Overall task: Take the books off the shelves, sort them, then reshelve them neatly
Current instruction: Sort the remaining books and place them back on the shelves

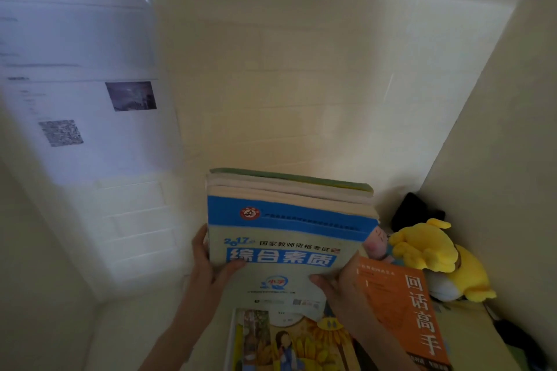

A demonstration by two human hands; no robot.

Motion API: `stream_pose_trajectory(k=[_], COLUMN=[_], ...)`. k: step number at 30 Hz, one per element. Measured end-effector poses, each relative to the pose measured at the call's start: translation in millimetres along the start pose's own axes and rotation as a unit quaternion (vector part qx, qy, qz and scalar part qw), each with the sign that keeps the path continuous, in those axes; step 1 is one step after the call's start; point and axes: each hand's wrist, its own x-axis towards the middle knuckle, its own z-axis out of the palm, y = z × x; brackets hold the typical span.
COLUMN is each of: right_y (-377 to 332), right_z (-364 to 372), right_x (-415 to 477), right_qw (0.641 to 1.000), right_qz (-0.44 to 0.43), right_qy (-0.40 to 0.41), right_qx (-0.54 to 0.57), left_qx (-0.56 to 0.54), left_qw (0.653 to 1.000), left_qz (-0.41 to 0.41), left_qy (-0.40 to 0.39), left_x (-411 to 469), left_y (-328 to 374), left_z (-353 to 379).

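A: So, where are the books just now?

B: Low in the middle of the view. A stack of books [289, 220] is held between both hands in front of the tiled wall [301, 84]. The front cover faces the camera. It has a blue band across its top with a round red emblem, pale green below, and large white Chinese characters on a blue strip. Beyond it show the cream page edges of several more books, and a green cover at the far side.

A: And the fingers?

B: The left hand [208, 262] grips the stack's left edge with its thumb laid across the cover; the other fingers are curled behind, out of sight. The right hand [331, 286] pinches the lower right part with its thumb on the cover, and its other fingers are hidden.

A: What crowds the edges?

B: An orange book [401, 310] with white characters sits just right of the right hand. An illustrated book [286, 340] lies just below the stack. A small pink figure [376, 242] is right at the stack's right edge. Beside it is a yellow plush toy [437, 256], with a black object [413, 211] behind, all close to the side panel [497, 129].

A: Any open room?

B: On the left, yes. Plain wall and pale surface run from the stack to the paper sheets [75, 69] stuck on the left wall.
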Motion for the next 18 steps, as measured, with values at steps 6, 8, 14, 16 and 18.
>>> stream_pose_trajectory(k=[6, 8, 14, 16, 18], right_y=[-6.8, -3.8, -11.8, -16.4, -22.5], right_z=[6.6, 7.7, -0.3, -8.0, -15.2], right_x=[9.7, 15.0, 25.2, 24.8, 24.0], right_qw=[0.998, 0.998, 0.997, 0.994, 0.992], right_qz=[-0.057, -0.058, -0.06, -0.083, -0.089], right_qy=[0.0, 0.016, 0.011, -0.015, -0.047], right_qx=[-0.004, -0.001, -0.042, -0.074, -0.081], left_qx=[0.1, 0.152, 0.263, 0.266, 0.262], left_qw=[0.992, 0.986, 0.958, 0.956, 0.957], left_qz=[0.04, 0.035, 0.099, 0.106, 0.109], left_qy=[-0.063, -0.059, -0.05, -0.06, -0.063], left_x=[-1.9, 2.3, 19.5, 18.2, 15.0], left_y=[-10.9, -14.9, -6.1, -2.9, 3.1], left_z=[-17.0, -20.0, -13.3, -10.3, -9.5])
